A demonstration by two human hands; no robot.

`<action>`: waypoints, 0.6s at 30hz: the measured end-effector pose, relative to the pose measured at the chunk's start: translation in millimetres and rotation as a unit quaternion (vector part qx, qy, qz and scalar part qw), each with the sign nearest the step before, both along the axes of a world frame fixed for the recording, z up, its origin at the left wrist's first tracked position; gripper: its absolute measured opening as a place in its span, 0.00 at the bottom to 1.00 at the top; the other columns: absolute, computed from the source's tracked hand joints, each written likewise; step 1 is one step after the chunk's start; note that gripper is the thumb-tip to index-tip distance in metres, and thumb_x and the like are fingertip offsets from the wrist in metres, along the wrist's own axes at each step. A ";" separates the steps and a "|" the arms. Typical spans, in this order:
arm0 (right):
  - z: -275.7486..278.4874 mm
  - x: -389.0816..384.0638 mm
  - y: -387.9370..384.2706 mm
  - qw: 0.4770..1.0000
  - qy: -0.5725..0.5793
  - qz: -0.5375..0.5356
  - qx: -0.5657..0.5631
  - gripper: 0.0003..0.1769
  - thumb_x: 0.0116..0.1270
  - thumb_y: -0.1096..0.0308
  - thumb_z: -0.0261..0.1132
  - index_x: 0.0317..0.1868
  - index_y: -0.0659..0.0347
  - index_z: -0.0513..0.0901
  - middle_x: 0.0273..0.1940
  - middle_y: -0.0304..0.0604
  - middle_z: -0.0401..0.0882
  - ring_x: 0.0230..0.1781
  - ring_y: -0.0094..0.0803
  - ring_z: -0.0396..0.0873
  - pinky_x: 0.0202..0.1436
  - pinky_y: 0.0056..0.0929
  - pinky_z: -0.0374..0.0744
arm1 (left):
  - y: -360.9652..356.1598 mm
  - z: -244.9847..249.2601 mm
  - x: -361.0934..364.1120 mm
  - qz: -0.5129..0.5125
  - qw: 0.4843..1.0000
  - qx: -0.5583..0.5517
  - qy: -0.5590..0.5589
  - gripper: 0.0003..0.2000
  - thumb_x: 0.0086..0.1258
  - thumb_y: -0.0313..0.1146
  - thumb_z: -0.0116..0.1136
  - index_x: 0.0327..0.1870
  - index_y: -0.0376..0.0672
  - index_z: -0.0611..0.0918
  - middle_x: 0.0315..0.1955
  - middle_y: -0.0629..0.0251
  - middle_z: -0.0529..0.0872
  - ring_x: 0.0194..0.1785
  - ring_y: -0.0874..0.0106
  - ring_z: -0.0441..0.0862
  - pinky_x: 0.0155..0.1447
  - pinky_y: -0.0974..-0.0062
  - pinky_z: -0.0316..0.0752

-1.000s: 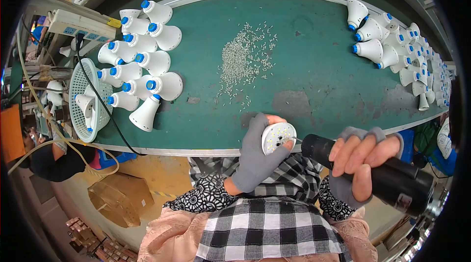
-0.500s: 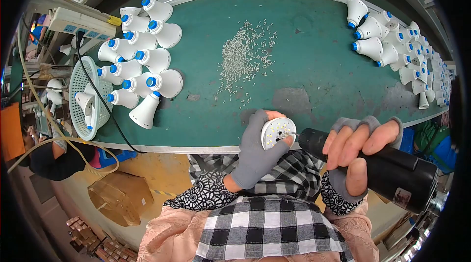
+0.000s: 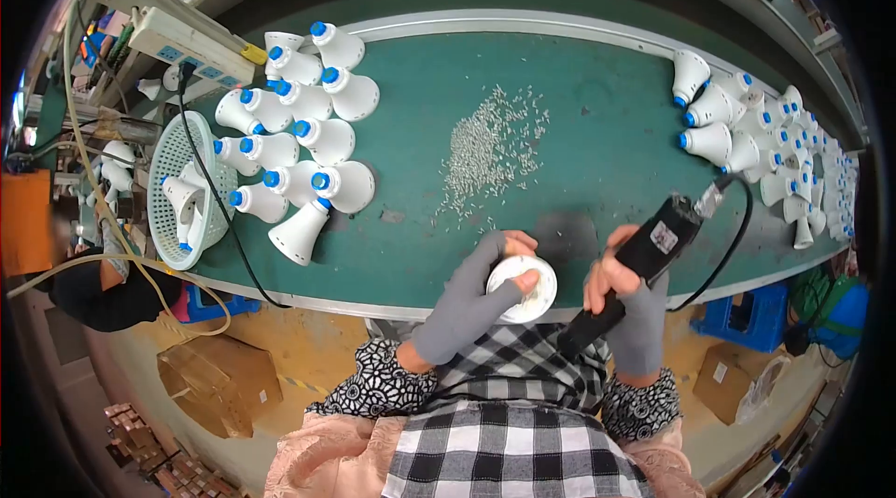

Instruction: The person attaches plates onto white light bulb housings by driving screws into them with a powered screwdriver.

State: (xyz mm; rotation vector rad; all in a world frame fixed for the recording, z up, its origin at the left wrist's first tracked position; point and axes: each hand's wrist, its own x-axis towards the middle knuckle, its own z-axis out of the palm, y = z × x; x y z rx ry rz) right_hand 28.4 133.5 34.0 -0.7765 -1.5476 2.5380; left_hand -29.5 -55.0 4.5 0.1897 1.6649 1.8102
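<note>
My left hand [image 3: 464, 304], in a grey fingerless glove, is wrapped round a white LED bulb [image 3: 543, 300] near the table's front edge. Its round face is turned up, with my thumb lying across it; the rest of the bulb is hidden in the palm. To the right, my right hand [image 3: 627, 297] grips a black electric screwdriver [image 3: 659, 244]. The tool's nose points down and left over my lap, apart from the bulb. Its corded end is raised to the upper right. Beyond my hands, many small silvery screws [image 3: 474, 154] lie heaped on the green table [image 3: 411, 246].
White bulb housings with blue caps [image 3: 351, 95] stand and lie at the left; more housings [image 3: 707, 106] crowd the right. A pale basket [image 3: 163, 218] holds several white pieces. A black cable [image 3: 207, 182] runs from the power strip [image 3: 191, 48] over the front edge.
The screwdriver has come away from the bulb, and my right hand has swung its corded end upward. My left thumb now lies over the bulb's face. The whole view has shifted.
</note>
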 end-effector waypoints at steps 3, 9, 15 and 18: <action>5.8 -3.5 -1.2 0.983 0.121 -0.123 -0.069 0.14 0.65 0.70 0.60 0.50 0.63 0.71 0.27 0.37 0.70 0.20 0.25 0.71 0.28 0.27 0.73 | -15.7 3.1 -5.6 -0.008 0.993 0.071 -0.097 0.14 0.67 0.33 0.59 0.51 0.40 0.80 0.57 0.55 0.77 0.61 0.66 0.75 0.54 0.72 0.77; -0.6 -24.2 20.0 0.920 0.278 -0.269 0.055 0.08 0.70 0.65 0.56 0.46 0.58 0.69 0.28 0.35 0.67 0.25 0.24 0.67 0.37 0.28 0.69 | -33.3 -23.0 2.1 0.107 0.820 0.374 -0.419 0.19 0.66 0.40 0.61 0.52 0.38 0.77 0.58 0.51 0.75 0.60 0.55 0.73 0.39 0.63 0.84; -17.2 -35.9 18.8 0.915 0.250 -0.295 0.116 0.08 0.69 0.67 0.57 0.42 0.59 0.68 0.27 0.35 0.66 0.27 0.25 0.69 0.38 0.29 0.70 | -26.5 -22.4 6.4 0.119 0.800 0.377 -0.451 0.18 0.62 0.38 0.61 0.50 0.38 0.77 0.53 0.51 0.75 0.58 0.58 0.72 0.34 0.68 0.82; -20.5 -38.0 18.9 0.918 0.243 -0.292 0.110 0.08 0.69 0.66 0.57 0.42 0.59 0.68 0.27 0.34 0.66 0.27 0.25 0.69 0.38 0.29 0.70 | -29.7 -16.9 1.3 0.082 0.870 0.293 -0.388 0.16 0.60 0.37 0.61 0.44 0.37 0.79 0.48 0.53 0.77 0.51 0.64 0.75 0.35 0.72 0.80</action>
